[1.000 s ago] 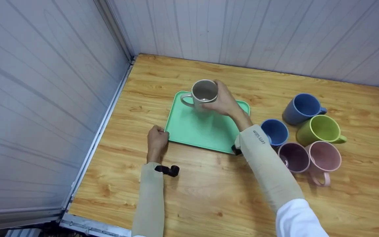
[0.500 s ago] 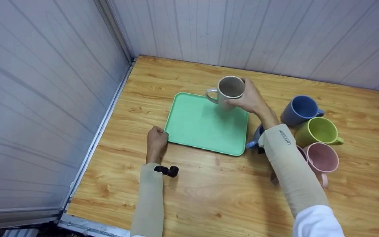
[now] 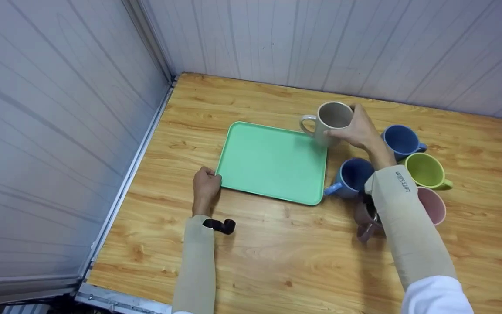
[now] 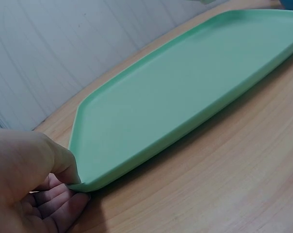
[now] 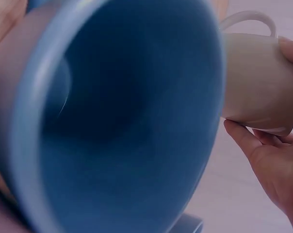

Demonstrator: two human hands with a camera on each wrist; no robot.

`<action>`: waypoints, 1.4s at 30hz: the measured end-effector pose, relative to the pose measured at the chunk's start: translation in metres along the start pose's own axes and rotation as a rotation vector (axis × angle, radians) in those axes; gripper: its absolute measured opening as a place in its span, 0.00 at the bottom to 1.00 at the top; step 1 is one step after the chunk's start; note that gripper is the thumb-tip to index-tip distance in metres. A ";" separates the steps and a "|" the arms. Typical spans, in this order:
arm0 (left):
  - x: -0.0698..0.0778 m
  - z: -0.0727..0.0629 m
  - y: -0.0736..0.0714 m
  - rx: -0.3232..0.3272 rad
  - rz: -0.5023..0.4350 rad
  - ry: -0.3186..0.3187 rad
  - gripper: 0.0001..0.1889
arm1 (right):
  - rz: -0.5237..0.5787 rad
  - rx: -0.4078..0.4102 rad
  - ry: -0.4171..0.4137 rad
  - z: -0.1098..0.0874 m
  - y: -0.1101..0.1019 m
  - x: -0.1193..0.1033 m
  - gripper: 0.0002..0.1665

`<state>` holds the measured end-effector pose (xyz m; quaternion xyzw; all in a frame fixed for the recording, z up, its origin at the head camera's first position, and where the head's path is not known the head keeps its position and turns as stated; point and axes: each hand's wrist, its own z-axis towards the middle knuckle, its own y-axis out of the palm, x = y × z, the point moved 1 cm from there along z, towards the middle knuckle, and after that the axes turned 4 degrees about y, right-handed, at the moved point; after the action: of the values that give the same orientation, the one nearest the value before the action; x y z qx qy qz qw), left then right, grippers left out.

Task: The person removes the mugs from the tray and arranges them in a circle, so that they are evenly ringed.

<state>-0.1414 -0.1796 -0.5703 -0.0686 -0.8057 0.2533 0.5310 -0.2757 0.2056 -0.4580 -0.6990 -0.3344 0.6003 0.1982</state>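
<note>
My right hand (image 3: 357, 128) grips a grey-beige mug (image 3: 324, 131) round its body, its handle pointing left, raised over the right back corner of a green tray (image 3: 273, 163). In the right wrist view that mug (image 5: 255, 80) appears at the right, fingers spread about its side and base. My left hand (image 3: 206, 185) pinches the tray's near left corner between thumb and fingers; the left wrist view shows this grip on the tray (image 4: 151, 111) closely. Just below my right hand stands a blue mug (image 3: 347, 176), whose wide mouth fills much of the right wrist view.
Right of the tray, a second blue mug (image 3: 401, 140), a lime-green mug (image 3: 425, 170), a pink mug (image 3: 433, 207) and a dark purple mug (image 3: 366, 216) stand close together. My right forearm partly covers them. White panel walls bound the table (image 3: 268, 261) behind and at left.
My right hand has carried the grey-beige mug rightward, from above the tray's back middle to its right back corner. The left hand keeps its pinch on the tray, which stays put.
</note>
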 end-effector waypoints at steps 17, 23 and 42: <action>-0.002 0.001 0.002 -0.015 -0.033 -0.010 0.09 | -0.100 -0.008 0.111 -0.019 -0.021 0.032 0.66; -0.003 0.002 0.001 0.004 -0.034 -0.009 0.10 | -0.126 0.005 0.121 -0.025 -0.022 0.041 0.65; -0.005 0.004 0.002 0.003 -0.024 -0.007 0.09 | -0.142 0.029 0.092 -0.034 -0.013 0.053 0.65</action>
<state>-0.1436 -0.1811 -0.5767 -0.0573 -0.8079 0.2482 0.5314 -0.2429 0.2566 -0.4795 -0.6975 -0.3648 0.5568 0.2654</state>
